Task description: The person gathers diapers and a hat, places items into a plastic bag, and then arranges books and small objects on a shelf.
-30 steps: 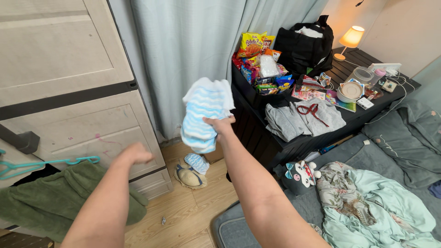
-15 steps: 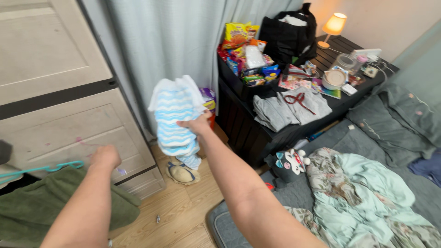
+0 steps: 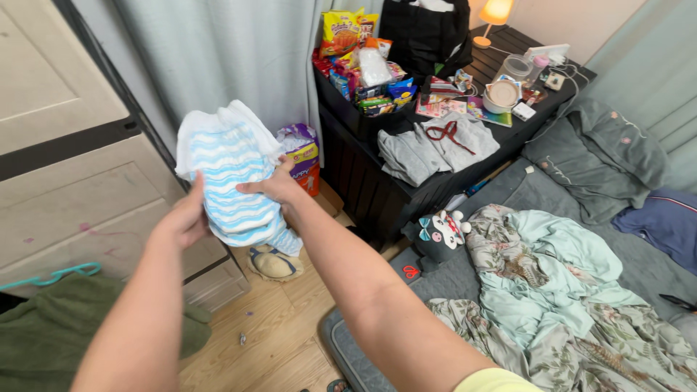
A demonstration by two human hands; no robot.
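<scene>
Now risen to join the right hand (image 3: 276,190), the left hand (image 3: 185,220) clasps the upright blue-striped white diaper (image 3: 229,174), each grip closed on one side.

Home bedroom, lived-in; landmark is the low black tabletop (image 3: 406,192) against the pale curtain (image 3: 218,51). On it: a lit lamp (image 3: 496,12) at the far end; a black bag (image 3: 425,33); a heap of snack packets (image 3: 359,62); folded grey clothes (image 3: 435,145) at its near edge. Below and right of it, bedding on the floor: a rumpled mint floral sheet (image 3: 566,290); a plush toy (image 3: 439,232). Left of it, wood flooring (image 3: 283,327) and a beige cabinet (image 3: 65,160).
</scene>
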